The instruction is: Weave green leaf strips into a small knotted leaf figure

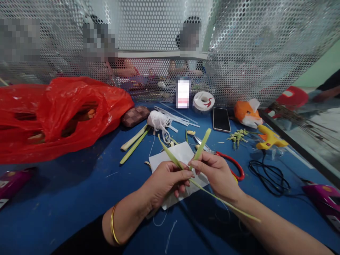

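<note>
My left hand (172,177) pinches a long green leaf strip (170,154), whose thin yellow-green stem (225,202) runs down to the right across my right wrist. Close beside it, my right hand (212,170) holds a second flat green leaf strip (202,143) between thumb and fingers, its blunt end pointing up. The fingertips of both hands nearly meet; whether the two strips are joined there is hidden. Under the hands lies a white sheet of paper (170,203). Red-handled scissors (240,166) lie partly behind my right hand.
At left is a red plastic bag (63,117). Green stalks (135,145), white yarn (159,121) and a checked pouch (135,116) lie ahead. A ribbon roll (203,101), phone (221,119), yellow glue gun (271,138) and its cable (268,180) are right. Perforated mesh (154,28) stands behind.
</note>
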Demonstrator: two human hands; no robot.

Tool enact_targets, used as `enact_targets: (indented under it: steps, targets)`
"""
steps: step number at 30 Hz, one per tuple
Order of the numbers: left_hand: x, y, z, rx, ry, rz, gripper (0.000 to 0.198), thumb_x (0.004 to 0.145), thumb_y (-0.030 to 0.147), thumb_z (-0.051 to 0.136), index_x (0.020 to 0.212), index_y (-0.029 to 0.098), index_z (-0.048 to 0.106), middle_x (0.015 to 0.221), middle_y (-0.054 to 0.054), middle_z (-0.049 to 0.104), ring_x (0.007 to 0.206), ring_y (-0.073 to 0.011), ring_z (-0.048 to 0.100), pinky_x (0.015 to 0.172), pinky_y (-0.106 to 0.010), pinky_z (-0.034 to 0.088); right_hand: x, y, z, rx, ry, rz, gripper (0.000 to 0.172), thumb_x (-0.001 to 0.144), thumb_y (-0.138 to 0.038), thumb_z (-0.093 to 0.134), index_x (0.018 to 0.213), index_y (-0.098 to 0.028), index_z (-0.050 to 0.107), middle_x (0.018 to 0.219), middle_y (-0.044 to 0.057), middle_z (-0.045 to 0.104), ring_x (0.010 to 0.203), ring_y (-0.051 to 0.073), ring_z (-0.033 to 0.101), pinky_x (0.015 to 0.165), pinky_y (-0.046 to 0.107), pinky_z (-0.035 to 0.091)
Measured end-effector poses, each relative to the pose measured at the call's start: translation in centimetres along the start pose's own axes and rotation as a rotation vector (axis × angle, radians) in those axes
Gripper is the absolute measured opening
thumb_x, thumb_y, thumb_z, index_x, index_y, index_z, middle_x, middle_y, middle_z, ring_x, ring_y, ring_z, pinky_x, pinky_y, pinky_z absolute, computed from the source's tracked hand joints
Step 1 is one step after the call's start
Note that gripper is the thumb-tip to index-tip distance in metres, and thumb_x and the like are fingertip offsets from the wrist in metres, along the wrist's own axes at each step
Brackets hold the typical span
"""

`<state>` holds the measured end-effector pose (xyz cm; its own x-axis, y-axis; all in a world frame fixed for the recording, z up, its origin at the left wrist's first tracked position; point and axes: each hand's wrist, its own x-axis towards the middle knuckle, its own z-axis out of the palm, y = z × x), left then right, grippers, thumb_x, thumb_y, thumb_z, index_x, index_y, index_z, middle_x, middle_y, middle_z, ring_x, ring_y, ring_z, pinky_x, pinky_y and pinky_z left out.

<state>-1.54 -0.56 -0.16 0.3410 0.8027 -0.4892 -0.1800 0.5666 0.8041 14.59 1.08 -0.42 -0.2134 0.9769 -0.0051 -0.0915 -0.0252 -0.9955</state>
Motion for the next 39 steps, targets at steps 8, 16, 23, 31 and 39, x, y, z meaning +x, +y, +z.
enact_targets:
  steps: [8, 16, 23, 31, 39]
  targets:
    - [-0.2, 0.0, 0.0, -0.021, -0.035, -0.069, 0.015, 0.065, 0.023, 0.078, 0.07, 0.016, 0.065, 0.054, 0.001, 0.061, 0.042, -0.0078, 0.05, 0.037, -0.018, 0.035, -0.3, 0.9, 0.3, 0.024, 0.1, 0.011, 0.024, 0.073, -0.03, 0.074, 0.058, -0.018, 0.06, 0.055, -0.003, 0.055, 0.048, 0.01, 0.044, 0.045, 0.024, 0.033]
    - [-0.1, -0.2, -0.1, -0.044, -0.046, -0.072, 0.02, 0.066, 0.03, 0.081, 0.066, 0.015, 0.067, 0.055, -0.001, 0.063, 0.043, -0.0085, 0.055, 0.042, -0.019, 0.043, 0.2, 0.4, -0.2, -0.024, 0.094, -0.005, 0.024, 0.072, -0.03, 0.073, 0.056, -0.018, 0.06, 0.057, -0.002, 0.056, 0.054, 0.012, 0.048, 0.053, 0.026, 0.037]
    - [-0.3, 0.1, -0.2, -0.137, -0.134, 0.009, 0.025, 0.077, 0.033, 0.073, 0.095, 0.016, 0.078, 0.08, -0.009, 0.075, 0.06, -0.014, 0.067, 0.053, -0.022, 0.05, 1.2, 0.1, -1.2, 0.025, 0.065, 0.035, 0.018, 0.073, -0.033, 0.074, 0.065, -0.018, 0.068, 0.059, -0.002, 0.059, 0.055, 0.012, 0.051, 0.052, 0.027, 0.039]
    - [-0.4, 0.3, -0.3, -0.155, -0.135, 0.045, 0.022, 0.072, 0.023, 0.078, 0.093, 0.016, 0.078, 0.078, -0.008, 0.076, 0.065, -0.0149, 0.069, 0.058, -0.023, 0.051, 1.1, 0.3, -0.8, 0.13, 0.076, 0.099, 0.024, 0.072, -0.04, 0.079, 0.075, -0.017, 0.073, 0.059, -0.002, 0.061, 0.055, 0.011, 0.053, 0.054, 0.025, 0.041]
    - [-0.1, 1.1, -0.4, -0.294, 0.079, 0.252, 0.025, 0.065, 0.021, 0.085, 0.087, 0.014, 0.075, 0.074, -0.006, 0.075, 0.066, -0.0153, 0.067, 0.07, -0.03, 0.055, 0.7, 1.1, -0.1, 0.092, -0.12, 0.335, 0.023, 0.068, -0.036, 0.081, 0.069, -0.016, 0.069, 0.062, 0.0, 0.063, 0.055, 0.011, 0.053, 0.055, 0.025, 0.042]
